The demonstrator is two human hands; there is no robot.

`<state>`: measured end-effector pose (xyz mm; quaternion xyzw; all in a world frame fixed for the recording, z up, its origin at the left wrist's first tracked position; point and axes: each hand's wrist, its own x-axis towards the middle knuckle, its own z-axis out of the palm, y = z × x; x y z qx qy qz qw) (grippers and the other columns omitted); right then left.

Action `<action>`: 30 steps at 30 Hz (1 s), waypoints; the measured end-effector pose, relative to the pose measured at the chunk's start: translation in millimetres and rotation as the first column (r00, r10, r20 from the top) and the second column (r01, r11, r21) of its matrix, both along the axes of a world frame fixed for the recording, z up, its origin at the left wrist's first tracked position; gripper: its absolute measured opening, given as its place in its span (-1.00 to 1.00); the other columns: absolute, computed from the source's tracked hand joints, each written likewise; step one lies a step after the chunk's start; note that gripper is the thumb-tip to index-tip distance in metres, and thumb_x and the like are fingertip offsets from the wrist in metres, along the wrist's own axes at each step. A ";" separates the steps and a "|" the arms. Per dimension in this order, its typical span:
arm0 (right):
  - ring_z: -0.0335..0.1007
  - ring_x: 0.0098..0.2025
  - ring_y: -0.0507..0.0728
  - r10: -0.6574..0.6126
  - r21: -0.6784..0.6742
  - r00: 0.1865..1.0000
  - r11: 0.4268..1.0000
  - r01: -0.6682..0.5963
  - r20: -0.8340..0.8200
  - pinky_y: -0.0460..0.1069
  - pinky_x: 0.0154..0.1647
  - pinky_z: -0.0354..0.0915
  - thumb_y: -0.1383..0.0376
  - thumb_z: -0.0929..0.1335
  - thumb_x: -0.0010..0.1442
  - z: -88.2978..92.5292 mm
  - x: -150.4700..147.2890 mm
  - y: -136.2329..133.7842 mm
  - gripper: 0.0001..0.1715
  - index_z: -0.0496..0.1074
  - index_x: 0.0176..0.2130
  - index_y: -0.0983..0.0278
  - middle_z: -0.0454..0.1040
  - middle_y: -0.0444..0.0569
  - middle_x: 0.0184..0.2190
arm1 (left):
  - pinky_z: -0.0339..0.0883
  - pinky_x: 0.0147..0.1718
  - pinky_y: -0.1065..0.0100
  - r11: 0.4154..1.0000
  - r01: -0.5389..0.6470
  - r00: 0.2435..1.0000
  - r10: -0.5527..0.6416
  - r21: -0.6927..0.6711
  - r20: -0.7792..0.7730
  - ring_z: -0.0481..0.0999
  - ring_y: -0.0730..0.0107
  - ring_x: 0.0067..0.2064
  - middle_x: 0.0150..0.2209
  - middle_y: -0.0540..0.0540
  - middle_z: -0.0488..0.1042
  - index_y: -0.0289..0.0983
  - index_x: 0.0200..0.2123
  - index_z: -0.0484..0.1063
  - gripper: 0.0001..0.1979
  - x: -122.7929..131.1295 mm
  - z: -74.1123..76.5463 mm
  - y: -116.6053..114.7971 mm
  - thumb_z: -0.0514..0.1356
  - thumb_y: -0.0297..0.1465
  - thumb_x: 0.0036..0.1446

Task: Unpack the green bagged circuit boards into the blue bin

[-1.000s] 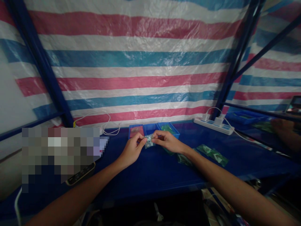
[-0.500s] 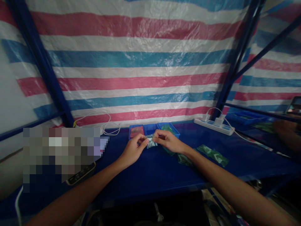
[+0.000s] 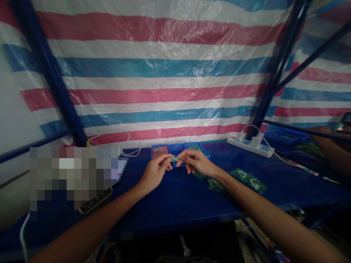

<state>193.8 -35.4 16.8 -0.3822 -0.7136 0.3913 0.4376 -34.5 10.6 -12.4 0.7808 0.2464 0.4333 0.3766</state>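
Note:
A small printed packet point(image 3: 174, 159) is held up above the blue table; it now shows almost edge-on as a thin pale-green strip. My left hand point(image 3: 157, 171) pinches its left end between thumb and forefinger. At the other end, the thumb and forefinger of my right hand point(image 3: 199, 162) are on the packet, with the remaining fingers loosely curled below. Just behind the hands stands a blue divided tray point(image 3: 177, 147), with reddish flat pieces point(image 3: 159, 151) in its left part and green packets point(image 3: 194, 148) in its right part.
Green clear packets point(image 3: 248, 179) lie on the table point(image 3: 164, 204) to the right, more point(image 3: 215, 184) beside my right forearm. A white power strip point(image 3: 250, 147) with plugs sits back right. White cable point(image 3: 130, 149) and a black device point(image 3: 95, 200) are left. Another person's arm point(image 3: 329, 146) shows far right.
The packet has turned from showing its printed face to nearly edge-on. My right hand's lower fingers have opened out a little. At the far right the other person's arm has shifted.

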 end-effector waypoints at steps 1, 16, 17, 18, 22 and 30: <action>0.46 -0.58 -0.01 0.004 -0.001 1.000 1.000 -0.004 -0.001 -0.12 -0.64 0.32 0.01 0.37 0.37 -0.1 -0.1 0.4 -0.60 0.50 -0.07 0.28 0.68 0.03 -0.23 | 0.42 -0.37 0.37 1.000 0.004 1.000 -0.004 -0.008 0.005 0.60 0.28 -0.22 -0.25 -0.13 0.61 -0.24 0.10 0.51 -0.59 0.4 0.6 -1.0 0.10 -0.09 0.43; 0.25 -0.63 -0.07 -0.063 -0.011 0.996 0.998 0.062 -0.058 -0.17 -0.71 0.14 0.09 0.55 0.16 -5.1 -2.2 4.8 -0.47 0.28 -0.05 0.18 0.44 -0.25 -0.39 | 0.33 -0.32 0.38 0.990 -0.074 0.996 0.069 0.119 0.049 0.51 0.37 -0.24 -0.16 -0.07 0.49 -0.18 0.22 0.31 -0.54 2.8 -2.3 0.3 0.27 -0.32 0.29; 0.24 -0.64 -0.07 -0.063 -0.015 0.996 0.998 0.062 -0.060 -0.17 -0.71 0.13 0.09 0.55 0.18 -5.4 -2.3 5.0 -0.47 0.28 -0.03 0.17 0.45 -0.25 -0.41 | 0.32 -0.31 0.38 0.990 -0.080 0.996 0.075 0.117 0.050 0.49 0.38 -0.27 -0.19 -0.05 0.47 -0.19 0.25 0.30 -0.51 2.8 -2.7 0.7 0.27 -0.33 0.28; 0.23 -0.65 -0.07 -0.066 -0.016 0.996 0.998 0.065 -0.053 -0.17 -0.71 0.13 0.09 0.53 0.20 -5.3 -2.3 4.9 -0.48 0.29 -0.01 0.18 0.44 -0.26 -0.45 | 0.32 -0.30 0.37 0.990 -0.085 0.996 0.080 0.116 0.049 0.47 0.40 -0.29 -0.21 -0.04 0.46 -0.19 0.27 0.29 -0.48 2.8 -3.0 1.0 0.27 -0.34 0.28; 0.12 -0.71 -0.07 -0.142 0.004 0.990 0.990 0.142 0.022 -0.16 -0.72 0.03 0.05 0.44 0.31 -3.2 -1.0 2.4 -0.64 0.44 -0.07 0.26 0.32 -0.30 -0.67 | 0.33 -0.26 0.35 0.988 -0.100 0.994 0.094 0.115 0.054 0.45 0.39 -0.28 -0.26 -0.01 0.44 -0.20 0.26 0.34 -0.49 2.4 -2.7 1.8 0.28 -0.35 0.27; 0.37 -0.67 -0.02 -0.022 -0.071 0.998 0.997 0.017 -0.060 -0.12 -0.67 0.26 0.00 0.41 0.32 0.1 -1.0 2.5 -0.58 0.52 -0.06 0.28 0.68 -0.02 -0.38 | 0.30 -0.30 0.38 0.959 -0.140 0.990 0.142 0.245 0.010 0.44 0.41 -0.28 -0.17 -0.05 0.48 -0.19 -0.13 0.59 -0.88 -1.5 4.2 -1.6 0.27 -0.34 0.31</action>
